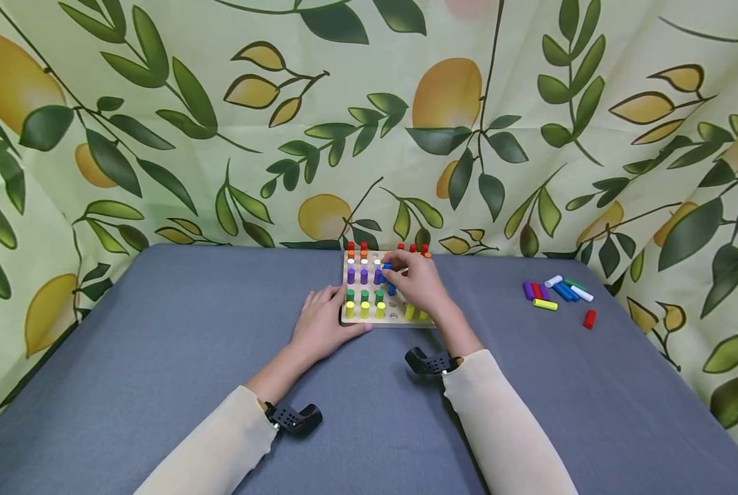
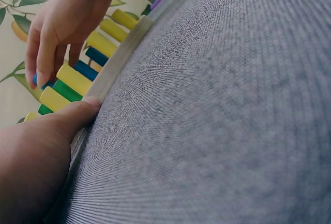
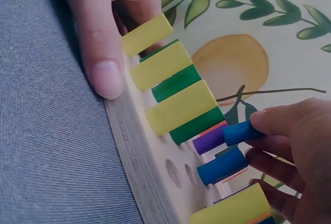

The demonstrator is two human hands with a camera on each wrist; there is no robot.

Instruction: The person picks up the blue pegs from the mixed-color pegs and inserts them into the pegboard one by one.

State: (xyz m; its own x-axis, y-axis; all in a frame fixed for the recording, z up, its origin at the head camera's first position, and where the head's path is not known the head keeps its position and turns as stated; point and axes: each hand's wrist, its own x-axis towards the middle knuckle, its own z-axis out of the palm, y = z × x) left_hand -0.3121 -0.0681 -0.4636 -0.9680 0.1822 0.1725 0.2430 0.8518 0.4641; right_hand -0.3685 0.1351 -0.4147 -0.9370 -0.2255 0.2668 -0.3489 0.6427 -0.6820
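Note:
A wooden pegboard (image 1: 399, 324) stands on the table with rows of coloured pegs in it. My left hand (image 1: 320, 322) holds its near left corner, the thumb against the front edge and the fingers along the left side. Between thumb and fingertips, my right hand (image 1: 419, 280) pinches a blue peg (image 3: 240, 132) over the board. Just beside those fingers, another blue peg (image 3: 222, 167) stands in a hole. Yellow pegs (image 3: 181, 107) line the front row, with green pegs (image 3: 177, 83) behind. Bare holes (image 3: 172, 173) show near the middle of the front rows.
To the right on the grey-blue table (image 1: 220, 357) lies a loose group of pegs, among them a yellow peg (image 1: 545, 304) and a white peg (image 1: 582, 294). A red peg (image 1: 589, 318) lies apart from them. A leaf-and-fruit patterned curtain (image 1: 356, 62) hangs behind the table.

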